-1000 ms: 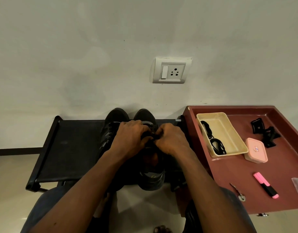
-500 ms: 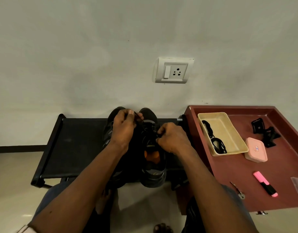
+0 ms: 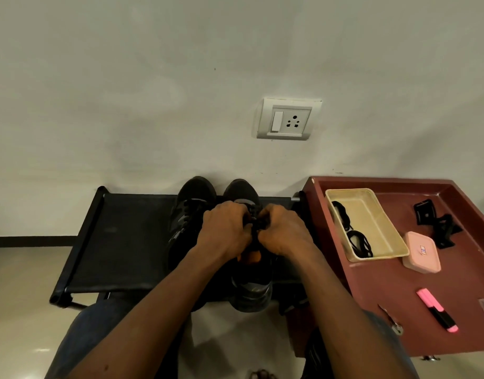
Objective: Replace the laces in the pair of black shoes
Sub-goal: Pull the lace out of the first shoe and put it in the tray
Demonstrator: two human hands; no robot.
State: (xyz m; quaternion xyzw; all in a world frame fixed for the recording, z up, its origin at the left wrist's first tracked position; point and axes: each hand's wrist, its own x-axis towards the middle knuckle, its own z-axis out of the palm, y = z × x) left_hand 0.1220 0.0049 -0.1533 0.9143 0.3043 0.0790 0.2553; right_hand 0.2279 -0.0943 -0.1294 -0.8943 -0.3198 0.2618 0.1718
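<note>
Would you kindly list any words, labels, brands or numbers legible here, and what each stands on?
None can be read.
Pink box: small blue-and-red sticker on its lid, too blurred to read.
Wall socket: no lettering visible.
Pink highlighter: no print visible.

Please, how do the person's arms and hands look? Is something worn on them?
Both forearms are bare as far as the frame shows, with no sleeve in view. The left hand and the right hand wear no glove; no watch, band or ring is visible. Blue trousers show below the arms.
</note>
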